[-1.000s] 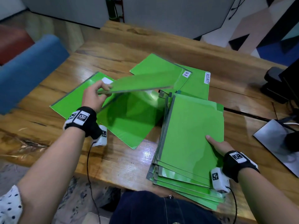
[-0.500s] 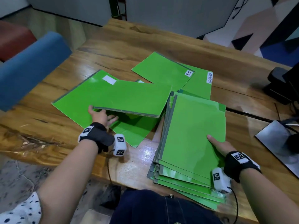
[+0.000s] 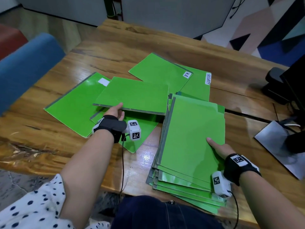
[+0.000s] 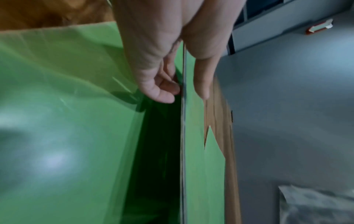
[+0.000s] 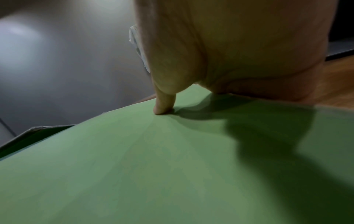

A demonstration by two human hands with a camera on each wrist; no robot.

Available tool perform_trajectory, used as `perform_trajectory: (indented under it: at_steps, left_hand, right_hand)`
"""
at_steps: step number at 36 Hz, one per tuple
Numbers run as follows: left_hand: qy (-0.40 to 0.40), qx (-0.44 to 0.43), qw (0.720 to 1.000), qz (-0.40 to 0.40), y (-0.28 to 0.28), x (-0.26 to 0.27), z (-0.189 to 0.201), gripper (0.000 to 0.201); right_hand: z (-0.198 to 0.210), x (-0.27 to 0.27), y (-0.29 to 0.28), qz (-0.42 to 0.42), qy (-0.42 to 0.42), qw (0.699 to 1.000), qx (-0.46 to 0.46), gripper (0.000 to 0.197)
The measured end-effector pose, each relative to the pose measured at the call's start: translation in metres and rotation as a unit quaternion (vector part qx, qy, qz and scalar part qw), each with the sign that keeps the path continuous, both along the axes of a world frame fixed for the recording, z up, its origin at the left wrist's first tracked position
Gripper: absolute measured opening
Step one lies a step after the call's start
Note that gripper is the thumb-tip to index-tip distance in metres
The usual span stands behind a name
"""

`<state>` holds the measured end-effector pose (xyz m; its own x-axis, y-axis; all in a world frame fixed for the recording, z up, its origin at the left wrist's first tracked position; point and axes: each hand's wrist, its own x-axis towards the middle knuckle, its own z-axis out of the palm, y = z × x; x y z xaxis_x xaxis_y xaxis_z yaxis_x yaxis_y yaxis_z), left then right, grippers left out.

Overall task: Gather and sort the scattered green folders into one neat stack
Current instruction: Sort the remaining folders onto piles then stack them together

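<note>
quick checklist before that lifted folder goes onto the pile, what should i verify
1. Grip: the left hand pinches the lifted folder at its near edge, thumb on top, fingers under. Ok.
2. Folder clear of those beneath: near edge raised, shadow below; its far edge cannot be seen. Cannot tell.
3. Stack steadied: the right hand holds its right edge, thumb pressed on top. Ok.
4. Stack neatness: lower folders fan out at the near end. Not ok.
5. Orientation: the lifted folder lies crosswise to the stack. Not ok.
6. Loose folders left: the H.R folder, SECURITY folder and others still lie on the table. Not ok.
</note>
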<state>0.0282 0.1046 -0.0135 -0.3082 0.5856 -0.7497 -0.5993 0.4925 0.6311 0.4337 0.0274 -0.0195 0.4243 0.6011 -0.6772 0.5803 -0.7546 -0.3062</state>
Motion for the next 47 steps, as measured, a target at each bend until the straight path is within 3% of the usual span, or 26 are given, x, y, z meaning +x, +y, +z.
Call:
perform_trajectory:
  at_steps: [3, 6, 8, 11, 15, 17, 22, 25, 30, 34, 42, 47]
  left_hand:
    - [0.067, -0.001, 0.996, -0.063, 0.007, 0.009, -0.008, 0.01]
    - [0.101, 0.049, 0.993, -0.045, 0.018, 0.007, -0.006, 0.043]
    - [0.117, 0.081, 0.989, -0.034, 0.03, 0.001, 0.006, 0.046]
    - [0.19, 0.097, 0.977, -0.012, 0.051, -0.009, 0.032, 0.037]
    - [0.319, 0.116, 0.941, -0.005, 0.071, -0.033, 0.055, 0.008]
    - [0.383, 0.102, 0.915, -0.07, 0.073, -0.044, 0.057, 0.012]
    - [0.53, -0.001, 0.793, -0.301, 0.059, -0.049, 0.042, 0.033]
    - [0.552, -0.078, 0.745, -0.366, 0.046, -0.044, 0.027, 0.034]
    - [0.535, -0.121, 0.695, -0.466, 0.026, -0.047, 0.008, 0.04]
    - [0.537, -0.11, 0.687, -0.478, 0.023, -0.05, 0.003, 0.039]
    - [0.502, -0.079, 0.725, -0.464, 0.01, -0.051, 0.012, 0.032]
    - [0.499, -0.039, 0.761, -0.412, -0.001, -0.039, 0.029, 0.041]
  right_hand:
    - [-0.001, 0.001, 0.0, 0.002, -0.005, 1.0, 0.001, 0.101]
    - [-0.001, 0.001, 0.0, 0.003, -0.003, 1.0, 0.001, 0.101]
    - [-0.001, 0.002, 0.001, 0.006, -0.006, 1.0, 0.001, 0.101]
    - [-0.002, 0.002, 0.001, 0.008, -0.008, 1.0, 0.0, 0.101]
    - [-0.003, 0.002, 0.001, 0.002, -0.004, 1.0, 0.0, 0.101]
    - [-0.004, 0.002, 0.001, -0.002, -0.004, 1.0, 0.002, 0.102]
    - [-0.006, 0.002, 0.001, -0.001, -0.01, 1.0, -0.001, 0.101]
    - [-0.005, 0.002, 0.001, 0.0, -0.016, 1.0, -0.001, 0.1]
    - [-0.004, 0.0, 0.0, 0.003, -0.02, 1.0, -0.004, 0.102]
    - [-0.005, 0.001, 0.001, -0.002, -0.013, 1.0, -0.004, 0.109]
    - [-0.007, 0.002, 0.0, -0.001, -0.007, 1.0, 0.001, 0.108]
    - [-0.008, 0.002, 0.001, 0.008, -0.017, 1.0, 0.004, 0.103]
